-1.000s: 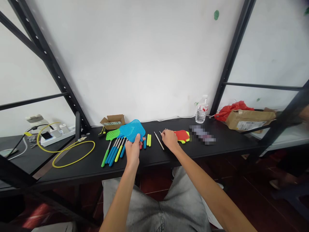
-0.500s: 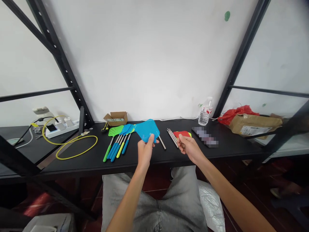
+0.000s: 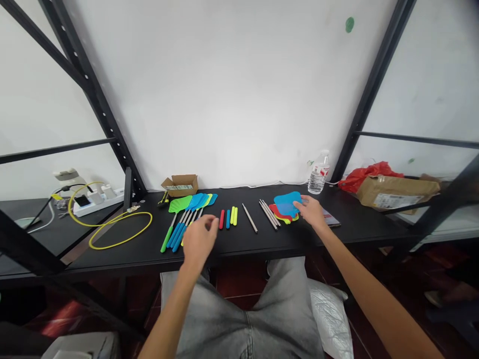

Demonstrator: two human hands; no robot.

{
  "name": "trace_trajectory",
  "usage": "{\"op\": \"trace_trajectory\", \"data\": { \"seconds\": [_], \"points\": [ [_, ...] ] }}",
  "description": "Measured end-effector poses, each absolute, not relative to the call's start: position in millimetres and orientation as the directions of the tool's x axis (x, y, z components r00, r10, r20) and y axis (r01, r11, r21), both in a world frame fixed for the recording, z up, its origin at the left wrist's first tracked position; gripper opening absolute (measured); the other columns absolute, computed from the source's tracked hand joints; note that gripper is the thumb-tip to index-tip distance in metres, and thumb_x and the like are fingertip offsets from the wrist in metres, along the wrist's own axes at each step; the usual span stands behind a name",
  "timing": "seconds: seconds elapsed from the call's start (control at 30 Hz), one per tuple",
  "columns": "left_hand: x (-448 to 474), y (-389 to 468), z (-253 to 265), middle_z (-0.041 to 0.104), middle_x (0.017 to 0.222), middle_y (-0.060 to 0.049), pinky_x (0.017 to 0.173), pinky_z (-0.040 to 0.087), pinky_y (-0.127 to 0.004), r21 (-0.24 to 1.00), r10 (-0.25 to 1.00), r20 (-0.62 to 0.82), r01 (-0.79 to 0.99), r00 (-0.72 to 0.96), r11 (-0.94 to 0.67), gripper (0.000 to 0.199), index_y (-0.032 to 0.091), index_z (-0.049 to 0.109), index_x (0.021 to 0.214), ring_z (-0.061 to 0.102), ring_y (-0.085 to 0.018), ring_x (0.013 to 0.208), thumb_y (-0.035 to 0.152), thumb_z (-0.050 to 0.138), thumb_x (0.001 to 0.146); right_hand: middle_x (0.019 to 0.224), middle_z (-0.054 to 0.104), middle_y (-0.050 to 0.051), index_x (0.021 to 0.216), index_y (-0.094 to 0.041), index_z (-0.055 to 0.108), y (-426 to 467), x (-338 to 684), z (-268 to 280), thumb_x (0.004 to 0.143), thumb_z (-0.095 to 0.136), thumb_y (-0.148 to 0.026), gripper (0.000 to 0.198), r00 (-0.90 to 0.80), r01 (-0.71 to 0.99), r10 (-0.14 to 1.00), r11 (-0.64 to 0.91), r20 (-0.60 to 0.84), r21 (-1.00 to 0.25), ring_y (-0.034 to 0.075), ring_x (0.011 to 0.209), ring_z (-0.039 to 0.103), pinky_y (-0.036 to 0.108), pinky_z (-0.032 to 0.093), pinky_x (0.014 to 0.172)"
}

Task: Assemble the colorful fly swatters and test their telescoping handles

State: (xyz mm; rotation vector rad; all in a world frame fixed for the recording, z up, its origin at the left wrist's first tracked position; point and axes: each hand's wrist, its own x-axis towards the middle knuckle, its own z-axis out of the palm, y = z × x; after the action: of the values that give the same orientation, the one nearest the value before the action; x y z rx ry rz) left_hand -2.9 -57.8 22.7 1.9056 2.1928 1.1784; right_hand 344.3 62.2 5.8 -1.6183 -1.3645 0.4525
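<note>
My right hand (image 3: 311,211) grips a blue fly swatter head (image 3: 288,203) by its right edge. The head hangs over red (image 3: 274,209) and yellow swatter heads that lie stacked on the black table (image 3: 239,245). Over the lower ends of the finished fly swatters (image 3: 181,203) is my left hand (image 3: 201,236), curled loosely with a gap between thumb and forefinger and nothing visible in it. Just right of it lie a red handle (image 3: 221,219), a blue handle (image 3: 228,219) and two yellow handles (image 3: 234,216). One metal rod (image 3: 250,218) lies apart from several bundled rods (image 3: 269,214).
A water bottle (image 3: 319,172) stands at the back right, near a flat item (image 3: 331,218). Farther right are a cardboard box (image 3: 396,192) and a red bag. A small open box (image 3: 181,184) sits at the back left, with a yellow cable (image 3: 120,230) and power strip (image 3: 99,202) beyond.
The blue swatter head has passed from my left hand to my right, over the red and yellow heads. My left hand has moved left, and the loose handles now show.
</note>
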Motion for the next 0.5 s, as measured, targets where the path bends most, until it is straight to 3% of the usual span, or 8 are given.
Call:
{"op": "trace_trajectory", "data": {
  "seconds": [0.1, 0.2, 0.37, 0.5],
  "points": [
    [-41, -57, 20, 0.071, 0.099, -0.013, 0.077, 0.045, -0.037, 0.18, 0.841, 0.457, 0.956, -0.289, 0.231, 0.031, 0.018, 0.07, 0.101, 0.064, -0.033, 0.097, 0.04, 0.054, 0.086, 0.1, 0.07, 0.017, 0.121, -0.015, 0.063, 62, 342, -2, 0.083, 0.058, -0.04, 0.045, 0.306, 0.841, 0.899, -0.101, 0.313, -0.531, 0.034, 0.096, 0.065, 0.043, 0.048, 0.08],
    [-52, -54, 17, 0.071, 0.095, -0.016, 0.078, 0.045, -0.04, -0.005, 0.897, 0.35, 0.958, -0.268, 0.288, 0.033, 0.014, 0.071, 0.094, 0.065, -0.035, 0.094, 0.043, 0.055, 0.085, 0.105, 0.069, 0.019, 0.119, -0.016, 0.065, 53, 334, -7, 0.088, 0.051, -0.043, 0.043, 0.287, 0.913, 0.912, -0.169, 0.292, -0.371, 0.036, 0.101, 0.064, 0.045, 0.046, 0.082],
    [-43, -52, 20, 0.07, 0.087, -0.018, 0.077, 0.045, -0.039, -0.066, 0.915, 0.308, 0.954, -0.259, 0.292, 0.035, 0.011, 0.071, 0.085, 0.066, -0.034, 0.093, 0.036, 0.046, 0.089, 0.112, 0.067, 0.016, 0.115, -0.018, 0.066, 35, 326, 2, 0.09, 0.049, -0.042, 0.039, 0.242, 0.919, 0.876, -0.069, 0.418, -0.387, 0.03, 0.095, 0.065, 0.04, 0.046, 0.08],
    [-23, -63, 26, 0.07, 0.088, -0.015, 0.067, 0.043, -0.033, 0.028, 0.897, 0.347, 0.959, -0.273, 0.281, 0.038, 0.013, 0.067, 0.088, 0.067, -0.031, 0.086, 0.037, 0.038, 0.094, 0.099, 0.072, 0.009, 0.099, -0.02, 0.071, 16, 300, 18, 0.091, 0.048, -0.039, 0.031, 0.068, 0.799, 0.846, 0.271, 0.529, -0.536, 0.025, 0.092, 0.066, 0.033, 0.045, 0.082]
  ]
}}
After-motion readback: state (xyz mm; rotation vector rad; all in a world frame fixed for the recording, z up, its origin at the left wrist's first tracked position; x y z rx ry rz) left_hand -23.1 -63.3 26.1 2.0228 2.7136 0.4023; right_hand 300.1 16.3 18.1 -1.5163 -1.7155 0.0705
